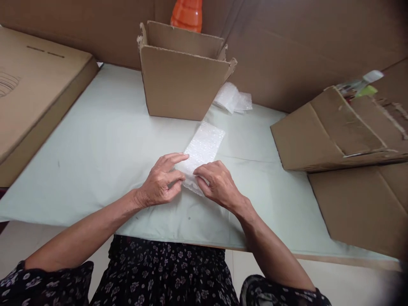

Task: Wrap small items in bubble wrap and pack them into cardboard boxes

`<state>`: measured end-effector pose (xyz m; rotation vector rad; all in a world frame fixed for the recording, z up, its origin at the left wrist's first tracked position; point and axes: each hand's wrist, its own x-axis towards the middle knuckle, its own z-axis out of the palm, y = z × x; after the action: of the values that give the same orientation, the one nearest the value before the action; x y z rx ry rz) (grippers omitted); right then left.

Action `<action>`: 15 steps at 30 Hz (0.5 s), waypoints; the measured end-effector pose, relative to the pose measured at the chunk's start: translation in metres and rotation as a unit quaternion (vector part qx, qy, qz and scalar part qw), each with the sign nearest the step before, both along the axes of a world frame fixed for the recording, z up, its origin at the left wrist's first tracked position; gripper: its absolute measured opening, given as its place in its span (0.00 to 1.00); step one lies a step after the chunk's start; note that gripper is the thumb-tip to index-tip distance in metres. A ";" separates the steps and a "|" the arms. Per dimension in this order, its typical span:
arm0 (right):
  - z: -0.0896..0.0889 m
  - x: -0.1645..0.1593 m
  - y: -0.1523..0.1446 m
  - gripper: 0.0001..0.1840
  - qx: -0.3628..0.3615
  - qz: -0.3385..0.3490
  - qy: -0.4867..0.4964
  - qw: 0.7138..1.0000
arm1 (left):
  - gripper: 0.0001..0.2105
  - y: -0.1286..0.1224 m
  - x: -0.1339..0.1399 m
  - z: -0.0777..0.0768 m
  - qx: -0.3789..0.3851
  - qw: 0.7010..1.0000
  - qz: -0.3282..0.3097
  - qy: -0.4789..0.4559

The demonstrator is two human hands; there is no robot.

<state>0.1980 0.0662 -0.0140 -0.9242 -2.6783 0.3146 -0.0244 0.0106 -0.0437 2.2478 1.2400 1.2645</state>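
A flat, clear bubble wrap pouch (204,142) lies slantwise on the pale cloth in front of me, its far end close to a cardboard box. At its near left corner my left hand (163,179) pinches the edge between thumb and a finger, with the index finger stretched along the pouch's left side. My right hand (218,183) has its fingers curled together on the near right part, gripping the open-looking, wavy near edge. Whether anything is inside the pouch I cannot tell.
An open cardboard box (178,83) stands ahead, an orange plastic object (187,16) behind it. More bubble wrap (232,98) lies to its right. A large flat carton (41,89) is at left. Cardboard boxes (314,136) stand at right, one holding small items. The table's cloth (105,140) reaches the front edge.
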 end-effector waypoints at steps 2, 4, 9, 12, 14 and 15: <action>-0.002 0.001 0.003 0.10 -0.057 0.020 0.001 0.998 | 0.09 0.002 0.000 -0.002 0.013 1.000 -0.020 0.007; -0.004 0.005 0.004 0.11 -0.104 0.027 0.024 0.994 | 0.09 0.003 0.001 -0.004 0.020 0.999 -0.037 0.011; 0.000 0.015 0.001 0.10 -0.152 0.035 0.023 0.988 | 0.09 0.003 0.003 -0.007 0.020 0.998 -0.057 0.006; 0.005 0.013 0.000 0.10 -0.158 0.040 0.013 0.987 | 0.09 0.003 0.004 -0.007 0.021 0.998 -0.058 0.001; 0.007 0.012 0.000 0.09 -0.153 0.037 0.023 0.987 | 0.09 0.004 0.004 -0.007 0.010 0.998 -0.059 -0.012; 0.009 0.012 -0.001 0.08 -0.154 0.033 0.029 0.987 | 0.08 0.004 0.004 -0.007 0.003 0.998 -0.061 -0.022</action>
<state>0.2098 0.0656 -0.0054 -0.8941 -2.6541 0.7755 -0.0207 0.0149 -0.0505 2.2493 1.0689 1.2662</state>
